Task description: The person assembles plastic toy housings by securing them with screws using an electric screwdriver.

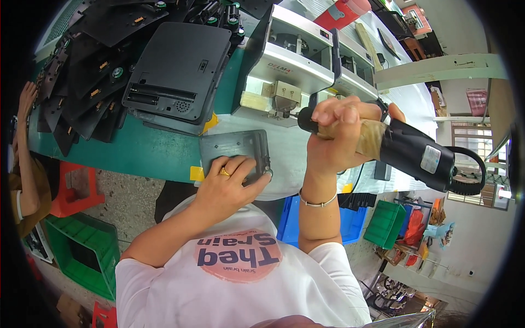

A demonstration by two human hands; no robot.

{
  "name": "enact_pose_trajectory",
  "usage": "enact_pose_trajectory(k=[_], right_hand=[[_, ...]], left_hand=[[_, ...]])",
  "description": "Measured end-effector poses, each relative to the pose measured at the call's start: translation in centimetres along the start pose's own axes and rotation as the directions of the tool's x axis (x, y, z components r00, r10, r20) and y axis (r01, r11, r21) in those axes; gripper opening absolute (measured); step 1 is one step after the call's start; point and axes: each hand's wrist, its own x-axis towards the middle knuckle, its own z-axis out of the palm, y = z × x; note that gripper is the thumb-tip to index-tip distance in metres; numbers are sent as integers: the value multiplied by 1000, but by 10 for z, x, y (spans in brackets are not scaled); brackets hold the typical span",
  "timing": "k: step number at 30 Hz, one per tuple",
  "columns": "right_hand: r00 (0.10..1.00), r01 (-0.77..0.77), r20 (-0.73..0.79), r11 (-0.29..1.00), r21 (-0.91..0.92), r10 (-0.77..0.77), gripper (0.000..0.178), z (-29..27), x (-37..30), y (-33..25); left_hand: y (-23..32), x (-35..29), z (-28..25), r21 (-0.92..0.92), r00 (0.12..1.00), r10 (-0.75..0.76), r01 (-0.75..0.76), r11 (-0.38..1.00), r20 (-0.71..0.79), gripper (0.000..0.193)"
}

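On the table: grey plate (pixel 235 150) lies at the green table (pixel 147 153) edge.
Left hand (pixel 227 183): flat, pinning the plate.
Right hand (pixel 339 136): grip clenched round black electric screwdriver (pixel 404 147).
Advice: keep plate pinned, driver square to it.

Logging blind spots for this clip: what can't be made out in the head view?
- Driver bit: the tip of the electric screwdriver in the right hand is hidden behind that fist.
- Grey plate: its near part is covered by the left hand.
- Stack of black plastic housings: cut off by the top rim.
- Co-worker's hand: squeezed at the dark left rim.
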Motion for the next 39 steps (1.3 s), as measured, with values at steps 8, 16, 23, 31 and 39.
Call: enact_pose_trajectory(k=[8,16,23,31,39], right_hand=[[983,-135,-96,971,198,156,65,-10,-3,-20],[953,-214,-144,931,296,265,61,-30,2,-31],[970,-162,-128,946,281,205,55,-42,9,-22],[964,-191,-142,957,219,225,53,-46,12,-16],[952,-188,-214,971,150,218,57,-45,10,-15]], left_hand=[[2,3,-3,6,999,-21,21,1000,47,39],[-16,19,-25,-75,972,80,-65,995,222,40],[-28,13,-13,-40,956,114,-108,993,272,33],[-34,11,-6,53,965,138,-153,987,221,30],[-35,8,-3,30,977,128,-135,990,169,30]])
